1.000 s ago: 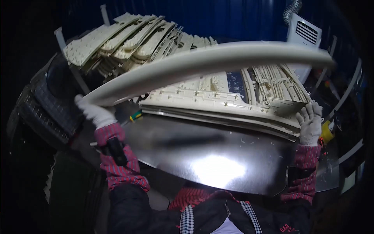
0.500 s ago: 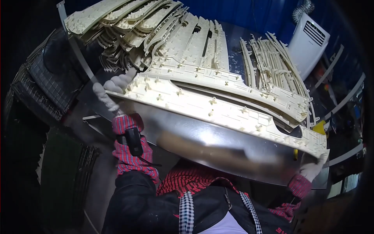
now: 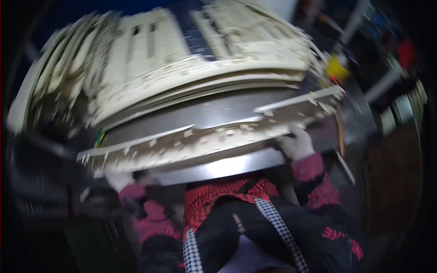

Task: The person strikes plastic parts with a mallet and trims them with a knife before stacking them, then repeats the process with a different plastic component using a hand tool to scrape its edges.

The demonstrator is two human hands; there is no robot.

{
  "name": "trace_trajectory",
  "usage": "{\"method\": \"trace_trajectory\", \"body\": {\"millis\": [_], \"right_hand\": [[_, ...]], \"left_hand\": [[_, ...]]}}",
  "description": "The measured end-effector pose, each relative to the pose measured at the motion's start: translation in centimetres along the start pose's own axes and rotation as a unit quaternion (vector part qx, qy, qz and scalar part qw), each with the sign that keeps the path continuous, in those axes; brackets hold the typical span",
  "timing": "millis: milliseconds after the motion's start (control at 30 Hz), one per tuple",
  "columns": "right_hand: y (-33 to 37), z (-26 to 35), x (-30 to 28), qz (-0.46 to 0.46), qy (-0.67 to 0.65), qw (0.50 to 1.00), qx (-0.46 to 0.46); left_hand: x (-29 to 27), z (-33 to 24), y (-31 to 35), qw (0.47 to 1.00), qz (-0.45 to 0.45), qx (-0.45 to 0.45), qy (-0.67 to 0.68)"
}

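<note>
A long cream plastic trim panel [image 3: 214, 142] hangs across in front of me, its clipped and ribbed inner side showing and its right end higher. My left hand [image 3: 119, 179], in a white glove, is closed on its near edge close to the left end; blur smears those fingers. Further right, my right hand [image 3: 297, 143], also gloved, grips the same edge between the middle and the right end. Beyond the panel, similar cream panels [image 3: 200, 75] lie stacked on the metal table [image 3: 218, 109].
More cream panels [image 3: 59, 59] stand in rows at the far left, and narrow cream strips [image 3: 255, 32] lie at the back. Something yellow [image 3: 337, 68] sits at the table's right side. A brown handle-like rod [image 3: 341, 132] shows beyond my right hand.
The view has swung right and blurred. The held panel has turned from lying face-up to standing on edge, its right end now higher. My right hand has moved inward from the panel's end.
</note>
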State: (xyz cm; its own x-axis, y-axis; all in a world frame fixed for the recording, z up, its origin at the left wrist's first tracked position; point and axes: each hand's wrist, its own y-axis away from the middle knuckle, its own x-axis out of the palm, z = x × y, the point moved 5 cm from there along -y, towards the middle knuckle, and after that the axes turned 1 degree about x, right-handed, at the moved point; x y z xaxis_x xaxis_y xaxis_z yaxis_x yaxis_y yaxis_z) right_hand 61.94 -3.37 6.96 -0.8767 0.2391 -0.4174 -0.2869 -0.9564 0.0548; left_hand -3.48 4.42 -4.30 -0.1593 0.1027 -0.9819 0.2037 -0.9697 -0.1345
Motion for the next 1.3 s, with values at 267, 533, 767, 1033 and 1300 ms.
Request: {"method": "trace_trajectory", "body": {"millis": [267,533,767,1033,1300], "right_hand": [[4.1,-5.1,0.7,-0.080,-0.475,0.804,0.348],[-8.3,1.3,-13.2,0.035,0.030,0.998,-0.039],[-31.6,2.8,-26.4,-0.248,0.298,0.921,-0.033],[-50.4,-0.8,-26.2,-0.138,0.360,0.923,-0.006],[-53.6,-2.4,-25.4,-0.158,0.072,0.984,-0.046]], "left_hand": [[-3.0,-2.2,3.5,0.406,-0.141,-0.296,0.853],[-5.8,-2.1,3.1,0.601,-0.175,-0.397,0.671],[-12.6,-8.6,2.1,0.717,-0.278,-0.394,0.503],[-6.5,-4.4,3.5,0.604,-0.324,-0.360,0.633],[-7.1,-5.8,3.0,0.606,-0.308,-0.363,0.637]]}}
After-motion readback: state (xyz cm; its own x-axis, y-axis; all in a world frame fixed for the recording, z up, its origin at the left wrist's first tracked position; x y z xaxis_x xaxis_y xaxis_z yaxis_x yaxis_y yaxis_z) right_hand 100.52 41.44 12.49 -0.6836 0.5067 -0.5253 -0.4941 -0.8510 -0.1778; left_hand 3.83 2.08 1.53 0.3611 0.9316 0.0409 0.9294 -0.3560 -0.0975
